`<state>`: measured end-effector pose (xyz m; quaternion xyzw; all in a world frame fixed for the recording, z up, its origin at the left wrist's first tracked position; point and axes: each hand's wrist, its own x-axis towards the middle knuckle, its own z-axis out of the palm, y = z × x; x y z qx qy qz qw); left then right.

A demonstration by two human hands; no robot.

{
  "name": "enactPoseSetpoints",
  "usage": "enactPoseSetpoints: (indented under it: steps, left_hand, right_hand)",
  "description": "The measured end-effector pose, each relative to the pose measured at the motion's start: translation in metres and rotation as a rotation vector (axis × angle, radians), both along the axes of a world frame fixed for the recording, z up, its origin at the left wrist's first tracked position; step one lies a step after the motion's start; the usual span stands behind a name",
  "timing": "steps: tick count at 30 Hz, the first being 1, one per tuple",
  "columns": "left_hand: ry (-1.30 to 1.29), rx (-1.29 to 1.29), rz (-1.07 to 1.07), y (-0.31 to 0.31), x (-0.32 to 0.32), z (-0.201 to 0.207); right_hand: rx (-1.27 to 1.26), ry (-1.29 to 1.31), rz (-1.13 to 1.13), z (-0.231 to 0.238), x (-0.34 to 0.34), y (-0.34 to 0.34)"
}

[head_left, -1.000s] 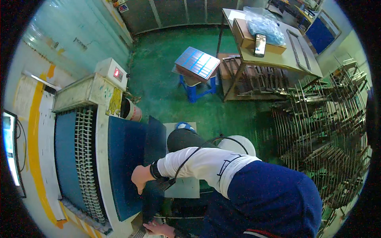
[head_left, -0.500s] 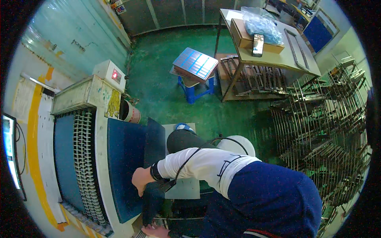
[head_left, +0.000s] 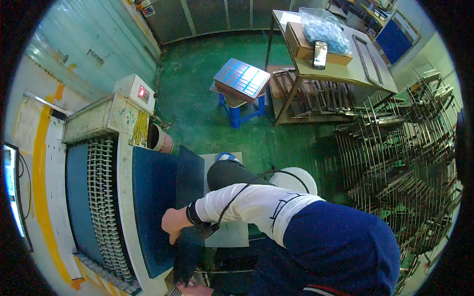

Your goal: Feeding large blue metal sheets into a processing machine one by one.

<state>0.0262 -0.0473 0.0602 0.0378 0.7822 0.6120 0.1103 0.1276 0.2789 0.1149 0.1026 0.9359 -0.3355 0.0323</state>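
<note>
Right of the roller machine (head_left: 102, 202), the right hand (head_left: 174, 223) was at the blue board (head_left: 152, 192), the left hand (head_left: 195, 288) nearby, neither grip discernible, a bucket (head_left: 165, 142) beside the machine, metal racks (head_left: 405, 167) well apart.

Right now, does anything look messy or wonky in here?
Yes, the metal racks on the right look jumbled: their thin rods lean different ways instead of lining up. The striped stack on the blue stool looks a bit askew too, with a lower layer poking out on its left.
</note>
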Motion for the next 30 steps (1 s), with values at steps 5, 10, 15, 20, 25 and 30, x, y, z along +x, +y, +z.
enactPoseSetpoints:
  steps: [5,10,15,20,25,30]
  left_hand:
    - [0.031,-0.007,-0.019,-0.005,0.004,0.003]
    - [0.067,-0.004,-0.064,0.003,0.022,0.01]
    - [0.123,0.023,-0.142,0.013,0.052,0.032]
    - [-0.082,0.085,-0.204,-0.047,-0.003,-0.033]
    - [-0.134,0.038,0.076,-0.052,-0.02,-0.044]
    - [-0.123,0.216,0.112,-0.047,-0.022,-0.032]
  right_hand:
    - [0.067,0.031,0.127,0.005,-0.009,-0.001]
    - [0.341,0.028,0.078,-0.041,-0.03,0.0]
    - [0.443,0.059,0.027,-0.044,-0.027,0.001]
    - [0.345,0.266,0.092,-0.011,-0.036,0.003]
    - [0.153,0.335,0.049,0.046,-0.02,0.037]
    - [-0.242,0.534,-0.11,0.08,-0.01,0.066]
